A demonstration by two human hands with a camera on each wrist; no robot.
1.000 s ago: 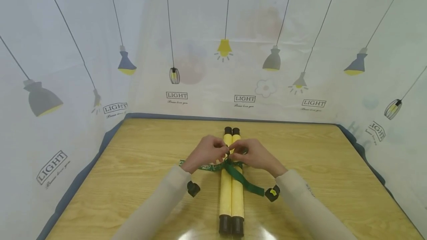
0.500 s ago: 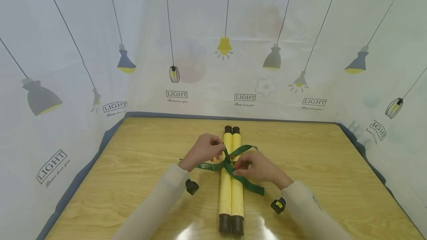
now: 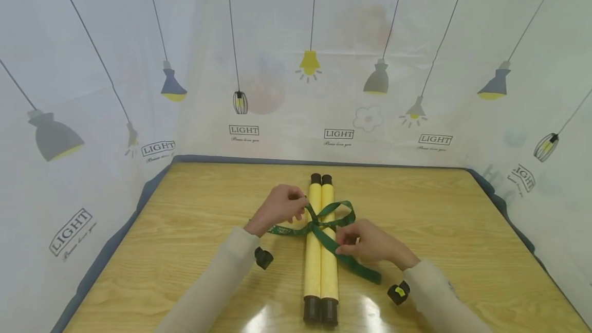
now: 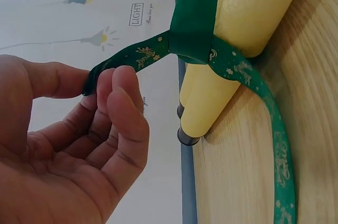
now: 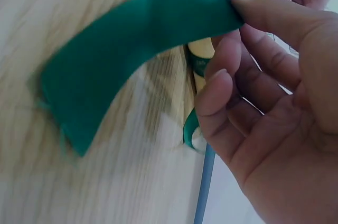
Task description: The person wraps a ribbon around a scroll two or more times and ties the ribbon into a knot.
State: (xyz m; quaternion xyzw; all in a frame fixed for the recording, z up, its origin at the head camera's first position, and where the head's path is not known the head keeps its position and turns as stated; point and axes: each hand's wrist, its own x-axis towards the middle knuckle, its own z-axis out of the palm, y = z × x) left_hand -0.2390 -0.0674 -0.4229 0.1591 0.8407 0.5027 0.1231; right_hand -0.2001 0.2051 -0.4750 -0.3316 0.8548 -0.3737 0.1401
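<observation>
Two yellow rolls with dark end caps lie side by side on the table, pointing away from me. A green ribbon with a gold print on one face goes around their middle and is knotted on top. My left hand pinches a loop of it between thumb and finger, left of the knot; the left wrist view shows the ribbon stretched from there to the knot. My right hand pinches the plain green tail, whose frayed end hangs free. Another loop stands to the right of the knot.
The wooden table has a blue-grey edging along its back. White sheeting printed with hanging lamps encloses it at the back and sides. A dark wrist camera hangs beside each sleeve.
My right hand has left the knot, moved right and towards me, and taken the ribbon's tail. A loop at the right has come into view. My left hand has shifted slightly left, still pinching ribbon.
</observation>
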